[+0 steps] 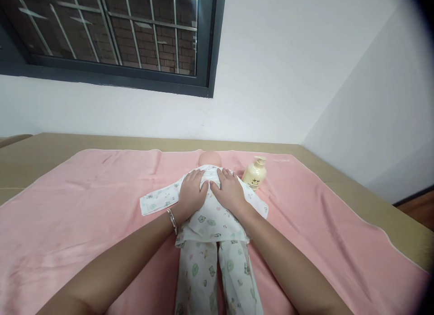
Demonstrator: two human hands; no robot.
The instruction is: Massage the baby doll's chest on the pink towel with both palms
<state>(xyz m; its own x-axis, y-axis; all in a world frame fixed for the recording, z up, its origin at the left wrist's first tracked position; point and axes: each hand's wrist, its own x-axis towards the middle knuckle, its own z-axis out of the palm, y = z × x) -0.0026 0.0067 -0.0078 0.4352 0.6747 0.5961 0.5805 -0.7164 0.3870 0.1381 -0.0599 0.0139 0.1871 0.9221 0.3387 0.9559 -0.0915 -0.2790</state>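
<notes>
A baby doll (210, 158) lies stretched out with its bald head at the far end. It wears a white long-sleeved top (214, 222) and matching trousers (198, 272), both printed with small green figures. My left hand (193, 191) rests flat on the left side of the doll's upper body, fingers extended. Opposite it, my right hand (231, 191) lies flat on the right side, with the two thumbs close together near the middle. Neither hand grasps anything. Just beyond my right hand stands a cream-coloured pump bottle (255, 172), beside the doll's shoulder.
A pink cloth (111, 206) with some creases lies under the doll and bottle, over a tan table (342, 188). White wall (264, 80) rises behind the table. A dark-framed window (135, 35) with metal bars is at upper left.
</notes>
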